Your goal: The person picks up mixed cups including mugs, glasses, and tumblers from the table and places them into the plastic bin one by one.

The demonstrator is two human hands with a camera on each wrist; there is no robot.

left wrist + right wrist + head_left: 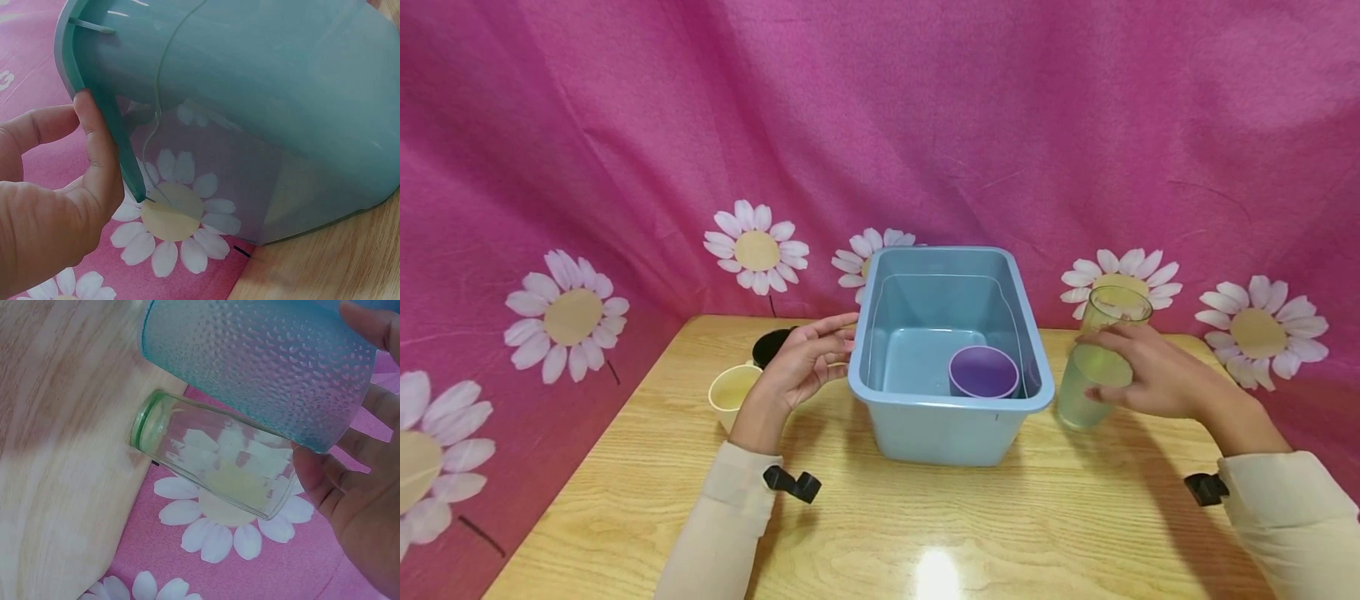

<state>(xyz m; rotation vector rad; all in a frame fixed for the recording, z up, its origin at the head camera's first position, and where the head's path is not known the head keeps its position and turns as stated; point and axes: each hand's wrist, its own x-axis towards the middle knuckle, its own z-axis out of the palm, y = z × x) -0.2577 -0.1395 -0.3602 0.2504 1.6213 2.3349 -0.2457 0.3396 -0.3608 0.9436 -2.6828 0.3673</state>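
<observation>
In the head view, a light blue plastic tub stands mid-table, with a purple cup inside at its near right corner. My left hand touches the tub's left rim, fingers loosely bent; in the left wrist view, fingertips rest along the edge from outside. To the right of the tub, my right hand holds a bumpy, tinted drinking glass near its top, thumb on one side and fingers on the other. Behind it stands a clear glass with a green-tinted base.
Left of the tub, a cream cup and a black cup stand close together, partly behind my left hand. The wooden table meets a pink cloth printed with daisies at its back and sides.
</observation>
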